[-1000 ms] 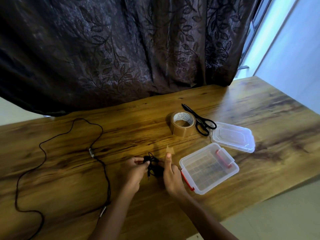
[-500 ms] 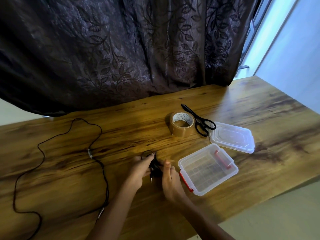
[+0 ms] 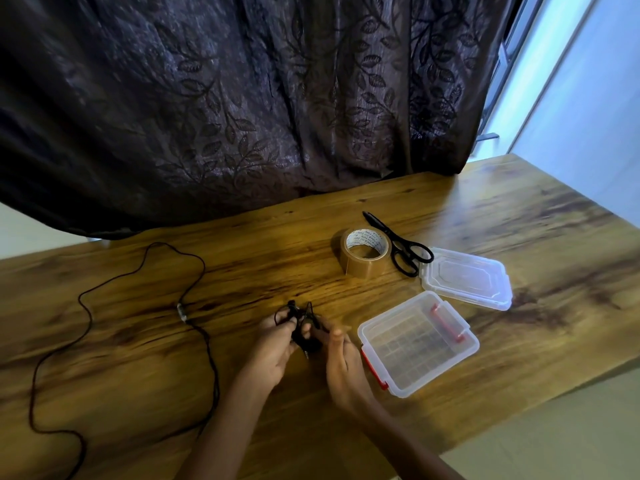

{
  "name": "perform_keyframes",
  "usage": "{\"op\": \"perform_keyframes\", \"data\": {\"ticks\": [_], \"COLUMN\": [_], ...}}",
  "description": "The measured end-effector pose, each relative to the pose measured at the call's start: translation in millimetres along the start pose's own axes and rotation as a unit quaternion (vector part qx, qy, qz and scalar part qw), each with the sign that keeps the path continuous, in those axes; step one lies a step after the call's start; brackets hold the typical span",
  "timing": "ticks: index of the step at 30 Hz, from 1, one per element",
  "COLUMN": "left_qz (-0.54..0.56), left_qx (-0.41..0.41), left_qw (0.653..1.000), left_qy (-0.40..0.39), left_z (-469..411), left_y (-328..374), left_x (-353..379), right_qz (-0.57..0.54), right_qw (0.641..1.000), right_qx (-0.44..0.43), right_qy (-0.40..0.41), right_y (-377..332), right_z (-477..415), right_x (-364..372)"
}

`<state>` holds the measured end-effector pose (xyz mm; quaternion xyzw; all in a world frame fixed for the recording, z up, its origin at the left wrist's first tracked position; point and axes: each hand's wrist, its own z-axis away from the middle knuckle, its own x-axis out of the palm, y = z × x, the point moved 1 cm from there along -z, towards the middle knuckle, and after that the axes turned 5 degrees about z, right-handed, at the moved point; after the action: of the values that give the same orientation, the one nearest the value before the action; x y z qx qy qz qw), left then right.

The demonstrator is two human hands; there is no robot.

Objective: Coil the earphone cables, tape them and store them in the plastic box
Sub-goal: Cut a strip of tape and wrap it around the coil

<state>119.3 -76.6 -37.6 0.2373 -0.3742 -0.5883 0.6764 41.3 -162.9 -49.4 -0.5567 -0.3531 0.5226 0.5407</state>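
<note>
A small coiled black earphone cable (image 3: 303, 329) is held between my two hands near the table's front middle. My left hand (image 3: 273, 351) pinches it from the left. My right hand (image 3: 341, 362) touches it from the right with fingers closed around it. A second black earphone cable (image 3: 86, 306) lies uncoiled in a long loop on the left of the table. An open clear plastic box (image 3: 419, 342) with red latches sits just right of my right hand. Its lid (image 3: 465, 277) lies behind it.
A roll of brown tape (image 3: 365, 251) stands behind my hands, with black scissors (image 3: 401, 245) beside it. A dark patterned curtain (image 3: 242, 98) hangs over the wooden table's (image 3: 519, 220) far edge. The table's front edge runs close to the box.
My hands have shifted slightly and turned the small coil between them. A piece of tape seen at my right fingertip earlier is no longer visible.
</note>
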Motion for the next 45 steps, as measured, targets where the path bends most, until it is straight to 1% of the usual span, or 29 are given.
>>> {"op": "perform_keyframes", "data": {"ticks": [4,7,9,11,14,18,21,25,27,32,36,41,43,45], "left_qz": [0.011,0.011,-0.001,-0.017,-0.047,-0.082,-0.133,-0.232,-0.257,-0.244,-0.202,-0.156,-0.165,-0.197], "left_qx": [0.035,0.056,0.067,0.076,0.083,0.071,0.096,0.145,0.162,0.181,0.183,0.171,0.177,0.191], "left_qw": [0.999,0.997,0.996,0.994,0.991,0.983,0.968,0.944,0.936,0.941,0.952,0.962,0.96,0.951], "left_qy": [-0.028,-0.044,-0.059,-0.072,-0.097,-0.149,-0.192,-0.185,-0.179,-0.151,-0.138,-0.141,-0.143,-0.141], "left_z": [3,8,11,15,22,27,29,30,30,31,35,38,40,43], "left_y": [13,25,33,39,48,56,61,62,62,64,67,71,73,74], "left_x": [3,6,8,9,11,11,11,18,20,24,26,26,28,31], "right_qz": [-0.088,-0.122,-0.165,-0.189,-0.186,-0.184,-0.17,-0.139,-0.138,-0.145,-0.146,-0.147,-0.138,-0.128], "right_qw": [0.996,0.992,0.984,0.979,0.98,0.98,0.983,0.988,0.989,0.988,0.988,0.988,0.988,0.989], "right_qx": [-0.009,0.017,0.048,0.061,0.057,0.059,0.054,0.04,0.029,0.022,0.017,-0.008,-0.019,-0.031], "right_qy": [0.01,0.033,0.043,0.047,0.05,0.051,0.052,0.056,0.052,0.044,0.048,0.054,0.062,0.061], "right_y": [-11,-19,-24,-27,-33,-39,-44,-52,-57,-65,-70,-78,-81,-84], "right_z": [-7,-14,-19,-23,-27,-33,-35,-36,-36,-37,-36,-34,-35,-36], "right_x": [-4,-7,-10,-14,-20,-29,-33,-35,-37,-42,-47,-52,-54,-55]}}
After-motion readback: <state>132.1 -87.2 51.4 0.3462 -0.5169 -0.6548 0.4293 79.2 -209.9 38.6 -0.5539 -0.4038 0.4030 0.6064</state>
